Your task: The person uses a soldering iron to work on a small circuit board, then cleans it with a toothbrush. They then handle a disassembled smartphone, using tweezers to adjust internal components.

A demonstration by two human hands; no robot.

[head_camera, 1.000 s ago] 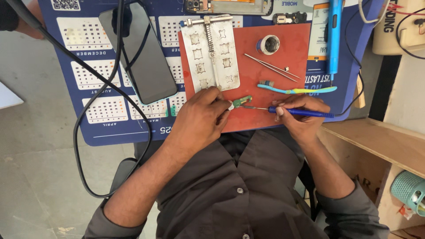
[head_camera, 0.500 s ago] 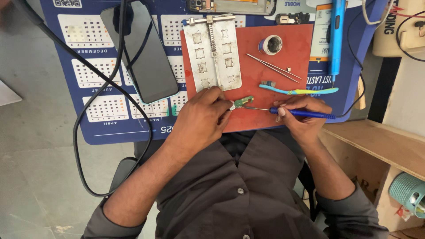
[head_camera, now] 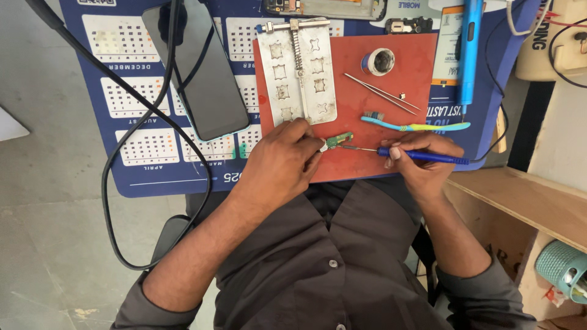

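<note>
1 small green board (head_camera: 338,140) pinched by left hand (head_camera: 282,162); right hand (head_camera: 422,160) grips 1 soldering iron (head_camera: 422,156).

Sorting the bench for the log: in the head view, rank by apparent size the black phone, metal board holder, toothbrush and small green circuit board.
1. Black phone, about level with
2. metal board holder; too close to rank firmly.
3. Toothbrush, long but thin.
4. Small green circuit board, pinched by the left hand.

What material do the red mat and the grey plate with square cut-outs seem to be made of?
Red rectangular mat: probably silicone or rubber, with a matte, even surface that shows no glare. Grey plate with square cut-outs: likely metal, with a dull silvery sheen and a screw rail along its middle.
</note>
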